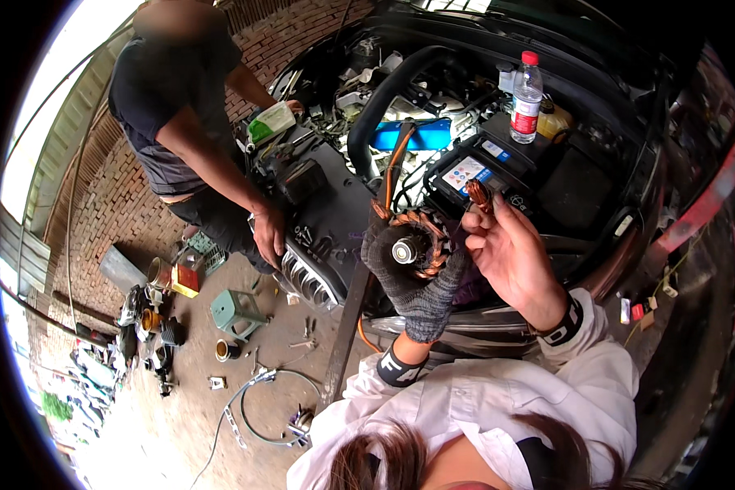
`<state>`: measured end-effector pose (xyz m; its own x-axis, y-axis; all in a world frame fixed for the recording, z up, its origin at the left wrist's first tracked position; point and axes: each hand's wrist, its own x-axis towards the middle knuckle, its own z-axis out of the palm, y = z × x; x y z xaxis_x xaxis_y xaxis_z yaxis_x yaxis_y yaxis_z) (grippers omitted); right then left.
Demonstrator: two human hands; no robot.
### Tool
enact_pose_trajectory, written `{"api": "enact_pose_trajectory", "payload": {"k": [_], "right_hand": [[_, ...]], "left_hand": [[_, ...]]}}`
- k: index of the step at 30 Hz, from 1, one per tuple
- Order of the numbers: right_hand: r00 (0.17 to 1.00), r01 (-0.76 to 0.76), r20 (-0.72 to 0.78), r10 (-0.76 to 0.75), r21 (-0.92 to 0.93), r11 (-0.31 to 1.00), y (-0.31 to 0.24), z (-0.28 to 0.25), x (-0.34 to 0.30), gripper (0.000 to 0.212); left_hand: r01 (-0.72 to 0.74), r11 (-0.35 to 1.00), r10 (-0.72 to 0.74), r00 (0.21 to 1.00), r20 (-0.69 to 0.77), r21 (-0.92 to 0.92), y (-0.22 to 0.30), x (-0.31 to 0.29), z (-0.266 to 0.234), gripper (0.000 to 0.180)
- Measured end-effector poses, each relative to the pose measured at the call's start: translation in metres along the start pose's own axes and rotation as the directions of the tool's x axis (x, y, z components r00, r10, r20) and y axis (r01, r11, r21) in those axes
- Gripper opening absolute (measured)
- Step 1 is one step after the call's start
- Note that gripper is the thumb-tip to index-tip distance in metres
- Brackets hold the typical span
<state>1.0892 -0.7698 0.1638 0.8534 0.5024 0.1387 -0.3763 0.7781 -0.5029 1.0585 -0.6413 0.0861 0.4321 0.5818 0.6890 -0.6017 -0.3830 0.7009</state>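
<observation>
My left hand (pixel 423 300), in a dark grey knitted glove, is closed around a ring of copper wire windings (pixel 439 233). A round metal piece with a hole in its middle (pixel 403 251) shows inside the ring. Just to the right, my bare right hand (pixel 514 249) pinches a small bundle of copper wire (pixel 479 194) between thumb and fingers, held upright and apart from the ring. Both hands are over the front of a car's open engine bay. An orange cable (pixel 396 167) hangs behind the ring.
A car battery (pixel 474 175) and a red-capped water bottle (pixel 527 100) stand beyond my hands. At left, a co-worker (pixel 175 106) leans over the bay, one hand by a headlight (pixel 309 273). A green stool (pixel 238 313) and looped cable (pixel 249 400) are on the floor.
</observation>
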Motion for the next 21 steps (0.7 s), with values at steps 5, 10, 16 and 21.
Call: {"api": "enact_pose_trajectory", "payload": {"k": [5,10,16,21], "right_hand": [[0.998,-0.029,-0.049,0.043,0.266,0.963,0.005,-0.015,-0.005,0.027],[0.993,0.111,-0.086,-0.086,0.354,0.929,0.000,-0.013,0.002,0.027],[0.972,0.234,-0.018,-0.235,0.210,0.949,-0.021,-0.016,0.016,0.023],[0.978,0.203,-0.045,-0.203,0.001,0.979,-0.042,0.012,0.011,0.024]], "left_hand": [[-0.151,0.960,0.151,0.988,0.020,0.237,-0.001,-0.003,-0.002,0.087],[-0.229,0.918,0.222,0.973,0.059,0.324,0.002,-0.009,-0.007,0.084],[-0.144,0.990,0.140,0.977,0.160,0.014,0.001,-0.024,0.001,0.073],[-0.354,0.916,0.243,0.863,0.443,0.187,0.003,-0.014,-0.009,0.070]]}}
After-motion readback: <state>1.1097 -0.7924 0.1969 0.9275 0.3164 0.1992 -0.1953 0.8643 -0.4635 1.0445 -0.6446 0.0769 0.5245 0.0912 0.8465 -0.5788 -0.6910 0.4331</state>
